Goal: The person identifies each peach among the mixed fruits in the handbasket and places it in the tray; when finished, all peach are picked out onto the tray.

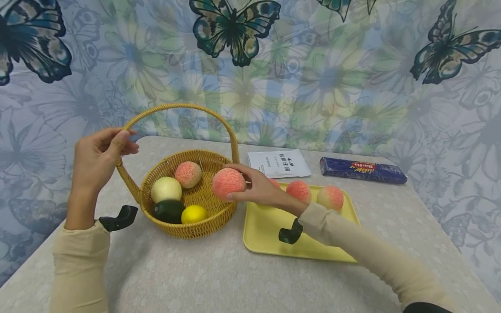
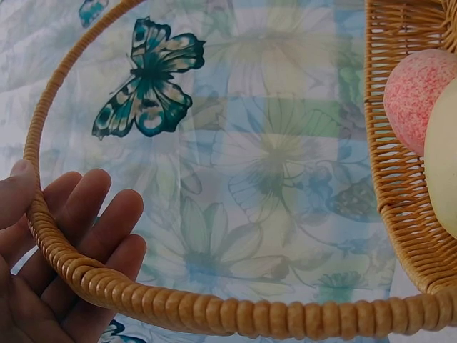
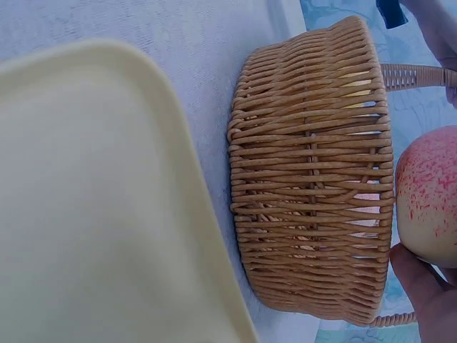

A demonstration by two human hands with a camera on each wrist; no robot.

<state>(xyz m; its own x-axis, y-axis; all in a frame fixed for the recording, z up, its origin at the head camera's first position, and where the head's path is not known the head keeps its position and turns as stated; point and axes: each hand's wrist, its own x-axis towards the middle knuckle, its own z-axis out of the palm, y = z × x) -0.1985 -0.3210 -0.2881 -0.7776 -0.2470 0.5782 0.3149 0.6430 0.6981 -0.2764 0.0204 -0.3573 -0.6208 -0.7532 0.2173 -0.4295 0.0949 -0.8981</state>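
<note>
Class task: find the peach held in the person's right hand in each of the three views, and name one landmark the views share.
Head: held peach at centre, above the basket's right rim.
Left wrist: not in it.
Right wrist: held peach at the right edge.
Shared landmark: wicker basket.

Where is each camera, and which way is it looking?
Head: worn on the head, looking forward and down at the table; both hands and sleeves show, left hand on the basket handle, right hand holding a peach.
Left wrist: by the left hand, looking along the handle at the basket; fingers show.
Right wrist: by the right hand, looking at the basket's side and the tray; a fingertip shows.
All three share the basket.
</note>
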